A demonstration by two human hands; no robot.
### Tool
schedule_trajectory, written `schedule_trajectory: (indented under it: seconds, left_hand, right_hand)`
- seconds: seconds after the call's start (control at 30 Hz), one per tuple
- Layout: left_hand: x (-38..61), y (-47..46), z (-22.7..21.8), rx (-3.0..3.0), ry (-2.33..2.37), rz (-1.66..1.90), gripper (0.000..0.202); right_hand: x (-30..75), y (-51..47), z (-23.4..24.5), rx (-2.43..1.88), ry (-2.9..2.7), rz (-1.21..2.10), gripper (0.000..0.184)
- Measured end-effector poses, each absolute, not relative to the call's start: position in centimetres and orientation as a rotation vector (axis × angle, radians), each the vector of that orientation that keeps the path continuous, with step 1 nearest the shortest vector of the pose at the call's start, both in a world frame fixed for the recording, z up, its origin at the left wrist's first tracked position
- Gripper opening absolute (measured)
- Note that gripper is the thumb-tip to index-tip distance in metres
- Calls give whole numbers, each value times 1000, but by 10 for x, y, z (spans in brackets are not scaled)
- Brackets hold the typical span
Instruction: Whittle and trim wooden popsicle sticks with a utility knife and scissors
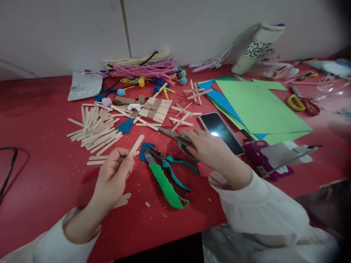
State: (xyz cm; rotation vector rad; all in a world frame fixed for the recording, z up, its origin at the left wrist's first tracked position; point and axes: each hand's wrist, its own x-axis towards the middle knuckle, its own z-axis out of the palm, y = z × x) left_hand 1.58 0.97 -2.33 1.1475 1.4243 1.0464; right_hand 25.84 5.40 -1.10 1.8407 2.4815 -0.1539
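My left hand (113,174) is closed in a pinch on a wooden craft stick (136,145), holding it tilted above the red table (41,175). My right hand (210,148) rests over the green handles of a pair of scissors (175,137), fingers curled onto them; the blades point left. Between my hands lie teal-handled pliers (175,171) and a green-handled cutter (164,184). A pile of loose craft sticks (95,129) lies left of centre, and a glued panel of sticks (155,109) sits behind the scissors.
A phone (221,132) lies by my right hand. Green and blue paper sheets (255,106) spread to the right. Pipe cleaners (142,68) and pompoms sit at the back, with a white tube (256,47) leaning on the wall. Yellow and red scissors (301,103) lie far right.
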Motion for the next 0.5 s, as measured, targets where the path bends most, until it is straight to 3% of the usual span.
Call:
schedule_trajectory:
  seconds: [0.1,0.27,0.37,0.5]
  left_hand:
    - [15,10,-23,1180,1430,1048,17]
    - [13,9,-25,1186,1416,1078,18]
    - [13,9,-27,1180,1412,1086,19]
    - [13,8,-27,1205,1391,1060,17]
  right_hand:
    - [264,55,-7,1859,2527,-568,40]
    - [270,57,-4,1883,2385,-1563,40]
    - [269,45,6,1978,2314,-1783,32]
    - [270,-1,19,2074,2330,-1890,50]
